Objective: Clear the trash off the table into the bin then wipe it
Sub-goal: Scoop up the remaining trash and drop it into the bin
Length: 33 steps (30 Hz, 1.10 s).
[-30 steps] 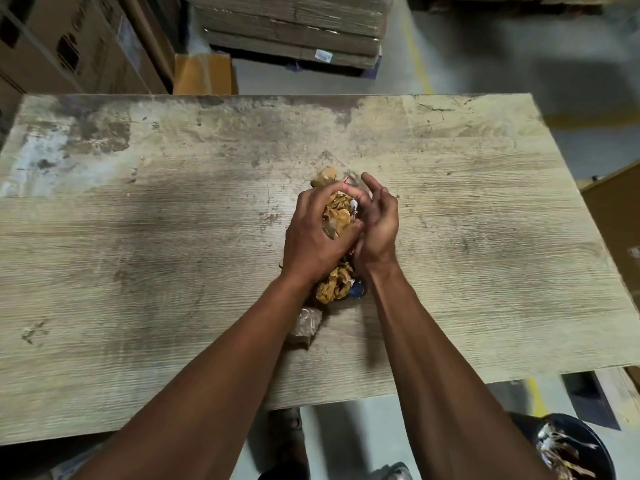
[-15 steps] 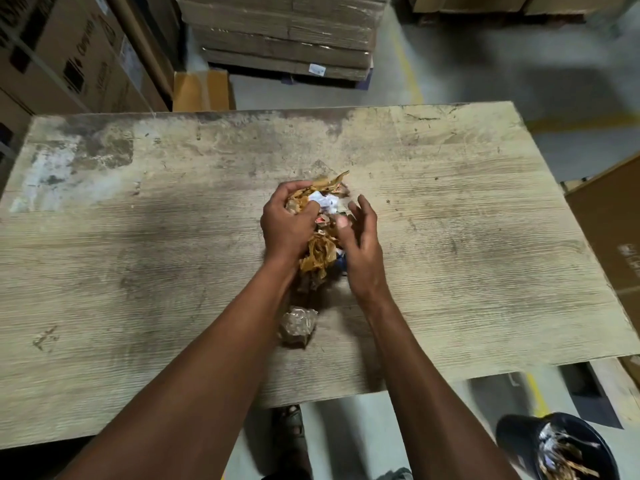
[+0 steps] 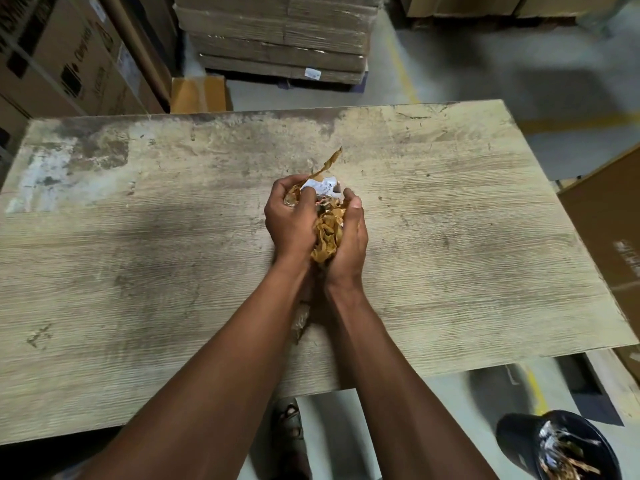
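Trash wad (image 3: 327, 233) now cupped between both hands above the middle of the table (image 3: 138, 271), no longer loosely corralled as half a second back. Left hand (image 3: 291, 216) curled over the wad's left side, fingertips hooked onto the white paper (image 3: 320, 186) at the top. Right hand (image 3: 349, 233), splayed and slack a moment ago, now closed in against the right side, fingers bent round the tan ribbons. Heels of the two hands drawn together underneath, making a scoop. One tan strip (image 3: 332, 160) poking up beyond the fingertips, gripped by nothing visible.

Seemingly raised a little off the wood, though hard to tell for certain from above.

Left behind: a crumpled clear wrapper (image 3: 300, 322) lying on the table just under the wrists, mostly hidden by the forearms, in much the same spot as a second ago.

Bin (image 3: 519, 441) on the floor off the near right corner of the table, well apart from the hands, already holding similar scraps.

Probable meaning for the job: gathering done for this load, carrying about to start, rightward and down past the table edge. Main risk: the loose strip or small bits slipping out between the palms on the way. Likely a second trip needed for the wrapper before any wiping; no cloth anywhere in view
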### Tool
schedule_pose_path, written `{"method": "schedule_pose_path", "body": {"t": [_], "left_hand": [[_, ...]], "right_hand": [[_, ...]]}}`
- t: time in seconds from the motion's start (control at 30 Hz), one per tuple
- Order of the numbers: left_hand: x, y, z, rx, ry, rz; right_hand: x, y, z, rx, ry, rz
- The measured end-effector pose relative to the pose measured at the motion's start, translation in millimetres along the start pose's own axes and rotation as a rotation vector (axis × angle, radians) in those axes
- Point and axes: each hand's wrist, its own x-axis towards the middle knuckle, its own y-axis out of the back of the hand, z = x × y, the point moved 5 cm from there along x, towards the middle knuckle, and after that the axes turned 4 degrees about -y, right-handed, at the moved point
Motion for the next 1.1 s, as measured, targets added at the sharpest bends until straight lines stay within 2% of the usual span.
{"method": "schedule_pose_path", "body": {"t": [0.2,0.33,0.43,0.57,0.67,0.73,0.8,0.9,1.1], "left_hand": [[-13.8,-7.9,-11.1,-0.149,0.118,-0.048],[-26.9,-18.8,-26.5,-0.433,0.344,-0.165],[-34.7,-20.7,-34.0,-0.528,0.356,-0.250],[-50.3,-26.5,-26.9,-0.446,0.295,-0.315],[-59.2,-24.5,-17.8,-0.283,0.229,-0.229],[-60.4,-24.8,-15.9,-0.193,0.158,-0.208],[-56.3,-25.4,-14.9,-0.126,0.125,-0.177],[-47.8,-27.1,-17.8,-0.090,0.115,-0.125],[-43.7,-29.4,-21.0,-0.031,0.042,-0.087]], "right_hand": [[16.3,0.9,-5.0,0.092,-0.087,0.067],[26.3,-2.4,-12.8,-0.069,-0.033,0.023],[28.6,-2.1,-15.8,-0.203,0.023,0.007],[28.1,7.4,-22.3,-0.214,0.055,0.042],[29.8,12.7,-28.2,-0.198,0.095,0.100],[29.6,12.0,-26.1,-0.214,0.115,0.072],[31.8,12.0,-16.5,-0.221,0.074,-0.002],[29.7,14.1,-15.5,-0.081,-0.021,-0.052],[15.2,21.1,-32.4,0.019,-0.067,-0.061]]}}
